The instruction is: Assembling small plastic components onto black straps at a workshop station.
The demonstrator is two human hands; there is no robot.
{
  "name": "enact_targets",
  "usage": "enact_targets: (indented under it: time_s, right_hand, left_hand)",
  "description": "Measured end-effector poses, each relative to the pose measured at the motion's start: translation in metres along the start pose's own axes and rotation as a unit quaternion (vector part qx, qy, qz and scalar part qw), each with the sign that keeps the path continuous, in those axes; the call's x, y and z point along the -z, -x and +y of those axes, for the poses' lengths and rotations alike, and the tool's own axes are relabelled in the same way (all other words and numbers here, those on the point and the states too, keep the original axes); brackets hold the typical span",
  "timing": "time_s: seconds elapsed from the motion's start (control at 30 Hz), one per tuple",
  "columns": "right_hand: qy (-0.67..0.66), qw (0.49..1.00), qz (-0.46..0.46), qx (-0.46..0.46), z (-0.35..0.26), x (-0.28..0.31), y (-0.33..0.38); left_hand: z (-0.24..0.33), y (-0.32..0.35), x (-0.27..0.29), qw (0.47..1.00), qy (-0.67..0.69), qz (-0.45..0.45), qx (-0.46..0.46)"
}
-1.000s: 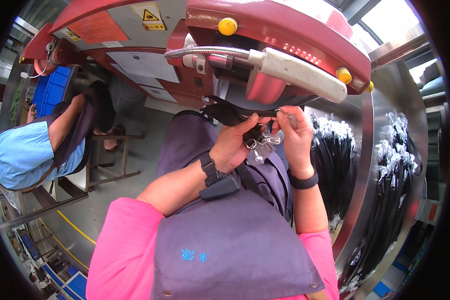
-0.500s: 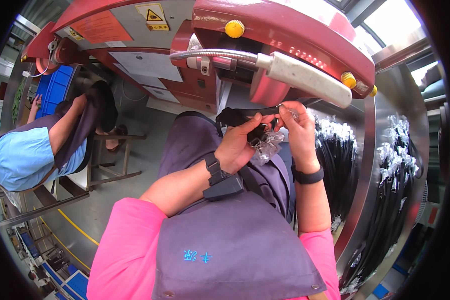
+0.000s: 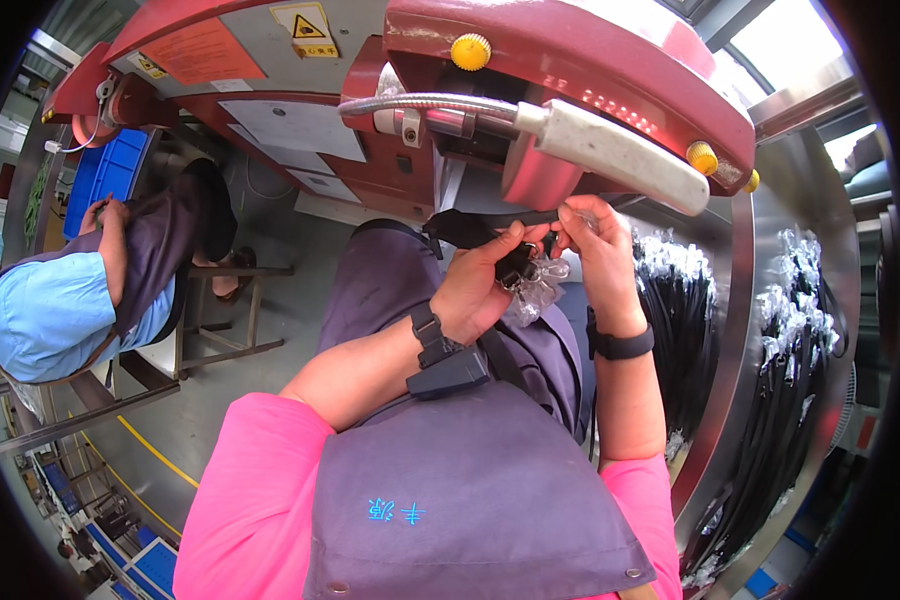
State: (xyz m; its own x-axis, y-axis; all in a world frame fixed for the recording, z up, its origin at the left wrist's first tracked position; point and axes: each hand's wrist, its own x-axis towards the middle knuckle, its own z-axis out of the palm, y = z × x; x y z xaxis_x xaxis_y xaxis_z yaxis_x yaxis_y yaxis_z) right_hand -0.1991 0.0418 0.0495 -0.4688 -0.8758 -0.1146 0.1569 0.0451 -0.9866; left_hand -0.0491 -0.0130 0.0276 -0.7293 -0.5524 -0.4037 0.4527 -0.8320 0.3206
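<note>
My left hand [image 3: 472, 290] is closed round a bundled black strap [image 3: 462, 230], its thumb pressing on top. Metal hardware and crumpled clear plastic wrap [image 3: 536, 300] hang below that grip. At the other end, my right hand [image 3: 607, 262] pinches the strap between thumb and fingers. A flat length of it runs between both hands, in front of the pinkish wheel [image 3: 538, 180] of a red machine [image 3: 590, 60]. The curled fingers partly hide the hardware.
Just above my hands hangs a pale lamp head [image 3: 620, 160] on a flexible metal neck. Many black straps with plastic-wrapped ends [image 3: 680, 265] hang in metal troughs at right. On the left a co-worker in a blue shirt [image 3: 50, 320] sits near a blue crate [image 3: 105, 180].
The strap shifts slightly between my hands, and its left end spreads and tips down. My right hand moves slightly to the right. The co-worker's hands have come together.
</note>
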Motion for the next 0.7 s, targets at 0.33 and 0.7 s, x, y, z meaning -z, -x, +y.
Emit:
enact_targets:
  time_s: [0.33,0.7]
  right_hand:
    - [-0.019,1.000,0.018,0.009,0.000,-0.001,0.002]
    - [-0.117,0.989,0.049,0.070,0.012,0.008,0.015]
  left_hand:
    - [0.003,0.000,-0.006,1.000,0.009,0.000,0.015]
    - [-0.007,-0.001,-0.015,0.999,-0.015,-0.037,0.001]
